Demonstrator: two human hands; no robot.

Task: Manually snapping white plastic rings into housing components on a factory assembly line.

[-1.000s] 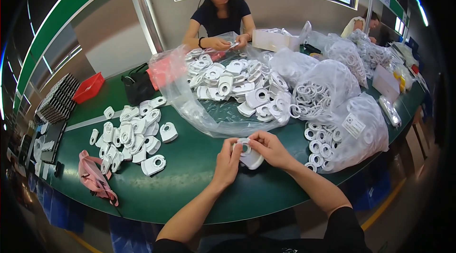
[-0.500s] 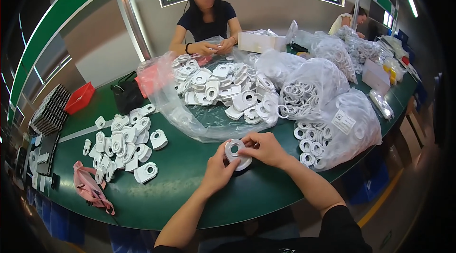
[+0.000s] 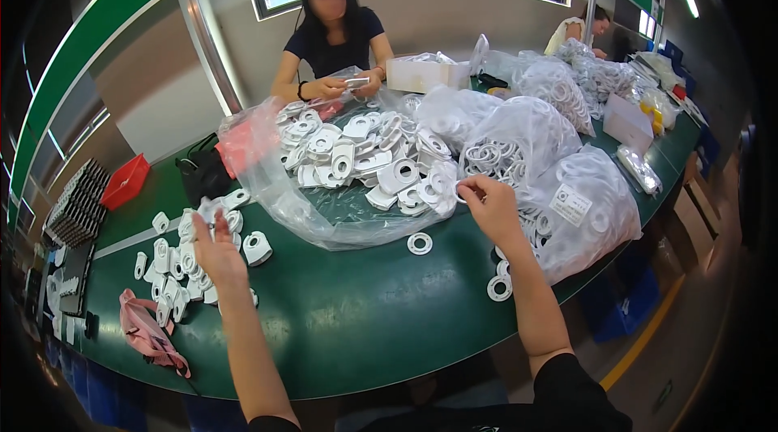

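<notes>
My left hand [image 3: 219, 255] reaches over a heap of white plastic housings [image 3: 189, 262] on the left, fingers apart. A blurred white housing [image 3: 211, 209] is just beyond its fingertips; whether they still touch is hard to tell. My right hand [image 3: 491, 209] pinches a small white ring [image 3: 461, 190] beside the clear bags. One loose white ring [image 3: 419, 244] lies flat on the green table [image 3: 365, 318] between my hands. More white rings [image 3: 500, 286] lie by my right forearm, partly hidden behind it.
A large heap of white housings [image 3: 340, 152] lies on an opened clear bag [image 3: 304, 225]. Full clear bags [image 3: 579, 213] stand at the right. Across the table a person [image 3: 336, 43] holds a white piece. A pink strap-like item [image 3: 150, 335] and red tray [image 3: 126, 181] are at left.
My hands have parted. The left moved from the middle to the left heap; the right moved up and right and now pinches a ring. A loose ring now shows on the table.
</notes>
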